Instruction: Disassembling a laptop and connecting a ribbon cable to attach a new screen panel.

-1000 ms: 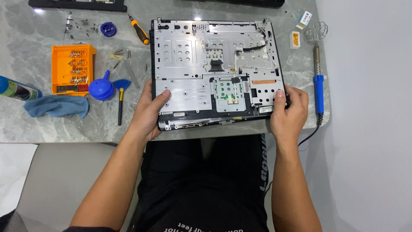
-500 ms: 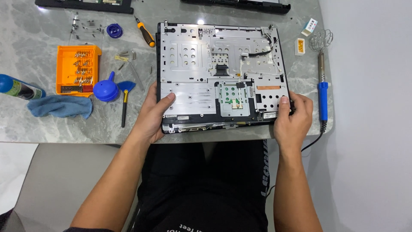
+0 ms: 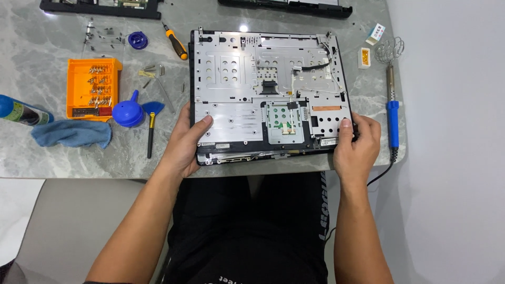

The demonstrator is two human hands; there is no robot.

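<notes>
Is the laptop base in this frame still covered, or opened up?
Opened up: the black laptop base shows its bare silver metal frame, a green circuit board and loose cables, gripped by left hand and right hand.

Orange bit tray (image 3: 93,88), blue blower (image 3: 128,113), blue cloth (image 3: 72,133) & small screwdriver (image 3: 151,130) lying left on marble table (image 3: 47,158), orange-handled screwdriver (image 3: 175,42) sitting further back, blue soldering iron (image 3: 392,102) resting at right edge.

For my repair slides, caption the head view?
Both hands, left and right, grip an opened laptop chassis on a marble table.
</notes>
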